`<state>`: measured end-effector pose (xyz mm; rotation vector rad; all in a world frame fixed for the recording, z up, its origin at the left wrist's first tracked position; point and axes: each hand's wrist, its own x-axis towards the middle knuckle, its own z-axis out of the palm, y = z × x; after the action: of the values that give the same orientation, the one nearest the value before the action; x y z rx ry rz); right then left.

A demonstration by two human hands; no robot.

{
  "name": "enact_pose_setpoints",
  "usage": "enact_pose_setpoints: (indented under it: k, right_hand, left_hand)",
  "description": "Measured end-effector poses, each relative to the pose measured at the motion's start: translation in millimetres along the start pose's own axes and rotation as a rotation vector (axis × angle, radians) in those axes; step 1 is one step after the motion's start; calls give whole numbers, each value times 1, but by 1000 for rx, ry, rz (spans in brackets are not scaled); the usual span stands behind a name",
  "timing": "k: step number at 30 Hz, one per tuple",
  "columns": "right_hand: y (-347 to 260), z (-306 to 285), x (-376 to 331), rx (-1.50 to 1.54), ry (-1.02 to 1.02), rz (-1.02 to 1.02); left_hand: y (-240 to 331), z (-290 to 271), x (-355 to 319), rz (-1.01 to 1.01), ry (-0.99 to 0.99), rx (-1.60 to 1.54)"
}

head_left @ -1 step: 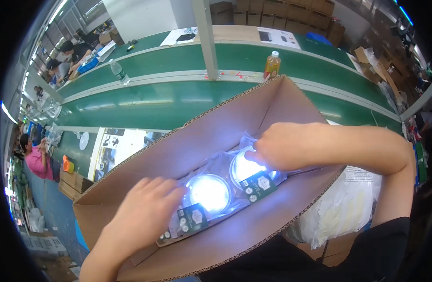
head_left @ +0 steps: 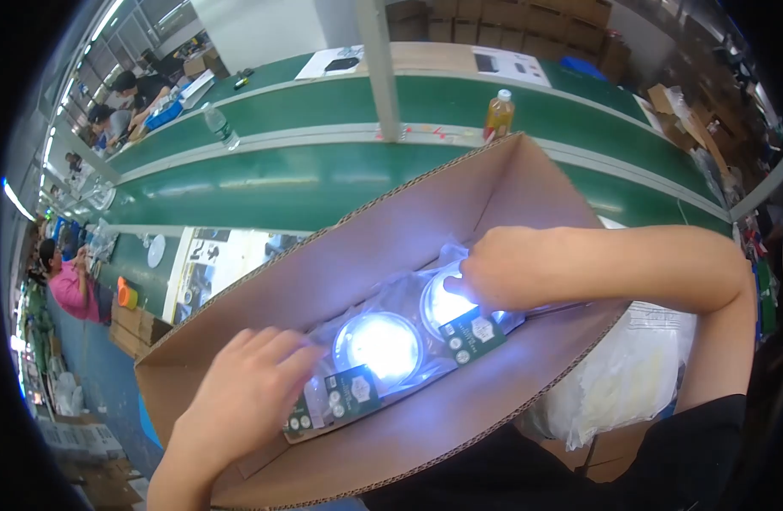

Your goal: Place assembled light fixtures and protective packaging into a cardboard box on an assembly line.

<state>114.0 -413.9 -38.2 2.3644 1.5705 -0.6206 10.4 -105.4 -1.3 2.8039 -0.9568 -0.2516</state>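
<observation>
2 lit round lamps (head_left: pixel 379 347) in an open carton (head_left: pixel 447 434), centre of frame; left hand (head_left: pixel 253 387), lower left, and right hand (head_left: pixel 504 267), right of centre, are curled, any pinch hidden; apparently positioning lamps, the next move calling for gentle fingertips

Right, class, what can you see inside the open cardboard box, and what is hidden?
Two glowing round lamps, green cards and clear plastic wrapping lie inside the cardboard box. The right hand covers part of one lamp; whatever is beneath the lamps cannot be seen.
</observation>
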Motion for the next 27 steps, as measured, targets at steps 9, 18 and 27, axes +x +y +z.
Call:
enact_pose_setpoints:
  k: [9, 18, 27]
  right_hand:
    - [-6, 25, 33, -156, -103, -71]
    - [-2, 23, 26, 36, -51, 83]
    - [-15, 18, 31, -7, -59, 199]
  left_hand:
    - [22, -5, -163, -596, 395, -5]
    - [9, 51, -207, -733, 845, -425]
    - [10, 41, -215, -719, 782, -371]
